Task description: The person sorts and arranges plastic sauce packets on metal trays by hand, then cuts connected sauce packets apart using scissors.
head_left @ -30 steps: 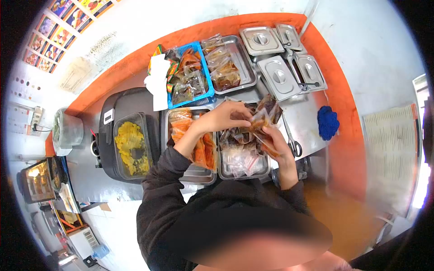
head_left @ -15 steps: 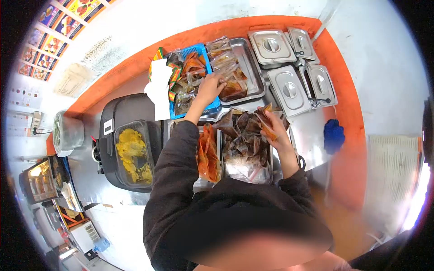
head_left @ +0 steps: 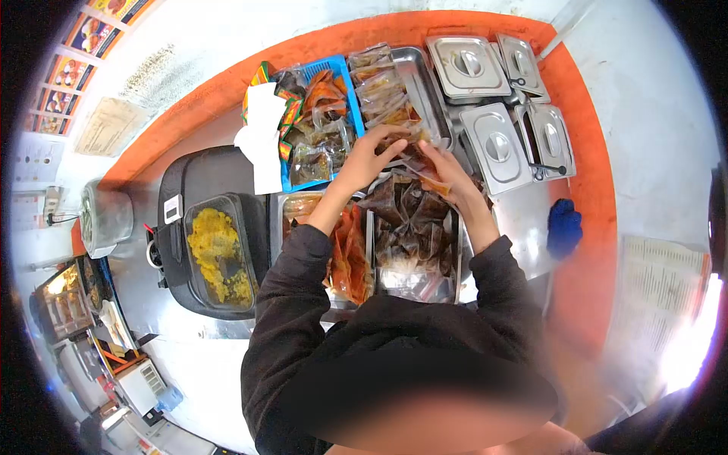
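Observation:
My right hand (head_left: 453,178) is closed on a clear plastic bag of reddish-brown sauce (head_left: 425,168), above the front end of a metal tray (head_left: 417,70). Beside it my left hand (head_left: 369,158) curls its thumb and fingers at the top of the same bag; its fingertips partly overlap the plastic. Behind the hands, several filled sauce bags (head_left: 381,89) lie in a row along the tray's left side. Below them, a metal pan holds many dark brown bags (head_left: 413,235). Orange-red bags (head_left: 350,254) fill the pan to its left.
A blue basket (head_left: 350,91) with bagged sauces stands at the left, beside white paper (head_left: 265,136). Further left, a tub of yellow food (head_left: 220,254) rests on a black case (head_left: 174,250). Lidded steel pans (head_left: 497,148) and a blue glove (head_left: 563,227) are at the right.
My right hand has moved up and left with its bag, from over the dark bags to the tray. My left hand has shifted slightly toward the right, and the hands are now close together.

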`<state>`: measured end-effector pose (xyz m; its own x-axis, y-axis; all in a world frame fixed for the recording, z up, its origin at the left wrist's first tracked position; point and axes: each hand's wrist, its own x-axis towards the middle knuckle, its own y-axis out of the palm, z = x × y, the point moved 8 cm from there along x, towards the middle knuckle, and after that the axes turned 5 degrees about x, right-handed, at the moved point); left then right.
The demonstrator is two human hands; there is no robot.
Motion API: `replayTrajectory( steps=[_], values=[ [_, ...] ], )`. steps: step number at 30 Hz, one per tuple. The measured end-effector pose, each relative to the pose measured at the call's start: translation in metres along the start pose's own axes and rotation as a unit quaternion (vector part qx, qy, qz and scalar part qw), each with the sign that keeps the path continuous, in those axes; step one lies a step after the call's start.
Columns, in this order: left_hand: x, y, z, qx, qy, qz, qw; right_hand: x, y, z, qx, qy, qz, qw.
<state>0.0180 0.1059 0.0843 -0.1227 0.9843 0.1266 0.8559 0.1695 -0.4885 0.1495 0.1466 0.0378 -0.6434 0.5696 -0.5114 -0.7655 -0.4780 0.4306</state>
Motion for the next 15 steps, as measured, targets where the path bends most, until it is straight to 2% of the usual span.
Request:
replayTrajectory(
  steps=[1,2,3,5,7,10,11,13,14,15],
  values=[
    [-0.005,0.005,0.005,-0.212,-0.078,0.021,0.974,-0.005,0.016,0.001,-0.039,0.034,0.028,0.998],
    [-0.008,0.011,0.005,-0.198,-0.098,0.086,0.971,-0.013,0.027,0.004,-0.025,0.031,-0.001,0.999],
    [-0.010,0.008,0.001,-0.198,-0.098,0.084,0.972,-0.009,0.023,-0.001,-0.026,0.031,0.000,0.999],
    [-0.015,-0.002,-0.001,-0.112,-0.124,0.070,0.984,0.002,0.024,-0.023,-0.052,0.087,0.105,0.989],
    [-0.014,0.004,0.017,-0.112,-0.108,0.072,0.985,-0.005,0.029,-0.019,-0.049,0.082,0.088,0.991],
    [-0.009,-0.019,0.038,-0.205,-0.088,-0.100,0.970,-0.012,0.027,-0.022,0.022,0.086,0.117,0.989],
    [-0.005,-0.019,0.046,-0.205,-0.089,-0.100,0.970,-0.012,0.022,-0.024,0.022,0.087,0.117,0.989],
    [-0.003,-0.040,0.046,-0.193,-0.115,-0.198,0.954,-0.011,0.015,-0.024,0.060,0.070,0.127,0.987],
    [-0.001,-0.043,0.043,-0.134,-0.134,-0.205,0.960,-0.010,0.013,-0.028,0.058,0.071,0.126,0.988],
    [0.001,-0.037,0.047,-0.137,-0.135,-0.207,0.959,-0.008,0.006,-0.024,0.077,0.036,0.080,0.993]
  ],
)
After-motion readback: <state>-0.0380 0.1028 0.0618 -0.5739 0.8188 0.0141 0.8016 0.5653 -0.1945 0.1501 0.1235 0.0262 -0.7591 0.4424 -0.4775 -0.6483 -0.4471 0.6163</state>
